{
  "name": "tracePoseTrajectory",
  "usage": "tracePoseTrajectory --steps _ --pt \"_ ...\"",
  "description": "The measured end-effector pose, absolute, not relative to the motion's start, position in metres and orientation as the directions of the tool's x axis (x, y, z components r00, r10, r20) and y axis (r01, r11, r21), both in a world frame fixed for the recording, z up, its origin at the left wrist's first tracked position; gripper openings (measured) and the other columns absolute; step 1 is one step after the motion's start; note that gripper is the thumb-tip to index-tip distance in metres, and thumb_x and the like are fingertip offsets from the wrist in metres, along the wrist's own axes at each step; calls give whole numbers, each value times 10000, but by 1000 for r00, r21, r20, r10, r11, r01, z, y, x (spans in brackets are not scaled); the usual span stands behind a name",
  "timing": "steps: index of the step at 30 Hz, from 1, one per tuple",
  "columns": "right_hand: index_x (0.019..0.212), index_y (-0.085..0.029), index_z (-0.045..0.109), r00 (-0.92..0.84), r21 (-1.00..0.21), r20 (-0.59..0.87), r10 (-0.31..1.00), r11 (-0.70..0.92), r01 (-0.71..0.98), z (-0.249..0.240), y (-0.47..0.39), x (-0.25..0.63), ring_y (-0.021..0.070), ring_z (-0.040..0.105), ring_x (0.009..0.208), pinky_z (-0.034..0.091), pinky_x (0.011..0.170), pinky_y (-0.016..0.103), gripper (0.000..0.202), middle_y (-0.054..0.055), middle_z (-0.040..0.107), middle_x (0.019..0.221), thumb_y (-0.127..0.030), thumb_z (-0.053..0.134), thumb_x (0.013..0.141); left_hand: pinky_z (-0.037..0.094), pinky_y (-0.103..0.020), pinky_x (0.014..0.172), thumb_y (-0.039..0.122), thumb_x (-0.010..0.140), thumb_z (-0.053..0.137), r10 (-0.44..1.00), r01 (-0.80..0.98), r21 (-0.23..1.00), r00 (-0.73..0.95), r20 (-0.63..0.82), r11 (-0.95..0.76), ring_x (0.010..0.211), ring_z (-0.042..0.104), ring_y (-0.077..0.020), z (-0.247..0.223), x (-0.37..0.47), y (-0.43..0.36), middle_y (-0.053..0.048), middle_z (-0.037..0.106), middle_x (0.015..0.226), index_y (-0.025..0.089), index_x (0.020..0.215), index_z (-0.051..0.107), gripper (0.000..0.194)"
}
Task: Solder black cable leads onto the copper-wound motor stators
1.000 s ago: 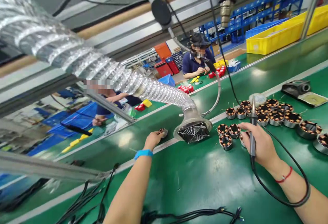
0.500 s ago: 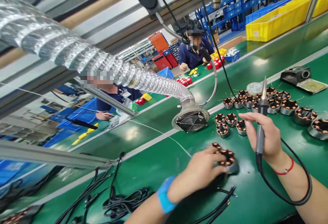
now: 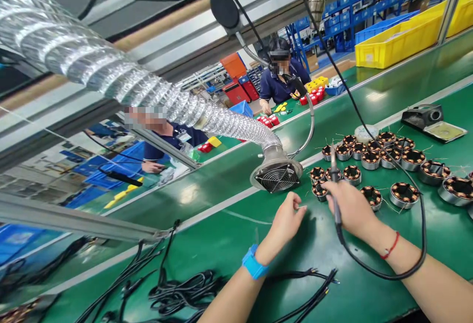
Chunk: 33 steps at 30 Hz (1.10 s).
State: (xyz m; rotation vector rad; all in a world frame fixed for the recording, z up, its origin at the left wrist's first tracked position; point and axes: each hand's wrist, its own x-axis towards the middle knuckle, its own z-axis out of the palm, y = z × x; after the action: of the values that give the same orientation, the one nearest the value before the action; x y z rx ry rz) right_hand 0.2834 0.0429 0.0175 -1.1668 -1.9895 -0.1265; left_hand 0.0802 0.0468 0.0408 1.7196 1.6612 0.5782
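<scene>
My right hand [image 3: 353,209] is closed around the grey handle of a soldering iron [image 3: 337,214], whose tip points up. Its fingertips are at a small copper-wound ring [image 3: 320,191] in the front left of a group of similar rings. To the left, my left hand [image 3: 287,219] is raised over the green bench with curled fingers. A thin pale wire [image 3: 246,217] runs to it, and a short end shows at the fingertips. Larger copper-wound rings [image 3: 404,195] stand right of my right hand.
A fume extractor [image 3: 278,177] on a silver duct [image 3: 148,86] hangs ahead. Black cables [image 3: 185,288] lie at the front left, and cut cable ends [image 3: 314,296] near my forearms. The iron's cord loops over my right forearm. Two people sit across the bench.
My left hand has left the rings it was touching and moved up and left; that spot now shows bare bench. My right hand has moved left with the iron, reaching the small rings.
</scene>
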Motion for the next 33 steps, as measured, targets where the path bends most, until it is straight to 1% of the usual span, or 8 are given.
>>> tracePoseTrajectory --steps 2,6,13,18,23,26,30,33 --pt "1052 -198 582 -345 -222 638 689 593 774 9 43 270 219 605 860 486 711 327 253 74 667 914 -60 474 869 274 -239 604 284 773 605 971 542 829 89 -221 139 603 363 -102 29 64 42 61 389 639 175 863 480 189" --pt "1046 -164 608 -433 -119 577 693 596 794 0 48 261 266 549 1045 442 847 376 263 141 661 1053 -30 467 868 165 -223 480 534 805 516 916 366 885 164 -366 288 453 203 -65 20 46 22 99 245 511 167 770 496 370" --pt "1044 -189 619 -586 -66 503 635 705 706 -2 23 248 205 519 821 394 731 320 191 75 647 905 -127 492 915 81 -209 432 649 765 520 904 53 913 124 -409 405 436 98 -41 9 30 5 116 206 536 178 824 465 479" --pt "1104 -210 587 -699 -129 449 557 814 566 -2 6 241 204 538 856 400 715 319 210 68 664 976 -152 501 920 224 -195 493 481 773 625 903 226 948 319 -288 223 533 291 -62 20 24 0 65 362 582 142 776 562 344" --pt "1210 -202 479 -630 -287 503 592 802 524 -4 11 245 260 552 1113 491 894 426 333 122 616 1231 -231 587 897 387 -224 680 316 841 542 886 390 921 426 -183 3 721 497 -116 27 13 2 -1 569 760 145 799 628 196" --pt "1283 -200 429 -602 -342 483 636 770 539 -9 13 246 273 581 1140 529 904 469 423 153 590 1284 -316 583 907 413 -245 801 323 892 494 853 349 936 503 -139 -52 835 559 -142 23 8 7 -39 642 869 151 841 664 247" --pt "1266 -205 453 -650 -368 426 630 777 511 -14 13 245 249 620 1113 571 861 423 358 142 609 1261 -309 530 932 423 -238 727 488 885 527 729 157 986 667 -154 65 725 522 -117 16 12 13 -50 642 836 126 850 651 384" --pt "1255 -206 461 -683 -347 444 579 815 465 -13 12 245 247 629 1089 569 850 424 350 136 618 1251 -291 544 926 407 -233 706 504 857 566 834 97 992 537 -125 85 696 484 -105 15 19 15 -14 577 752 128 780 597 386"
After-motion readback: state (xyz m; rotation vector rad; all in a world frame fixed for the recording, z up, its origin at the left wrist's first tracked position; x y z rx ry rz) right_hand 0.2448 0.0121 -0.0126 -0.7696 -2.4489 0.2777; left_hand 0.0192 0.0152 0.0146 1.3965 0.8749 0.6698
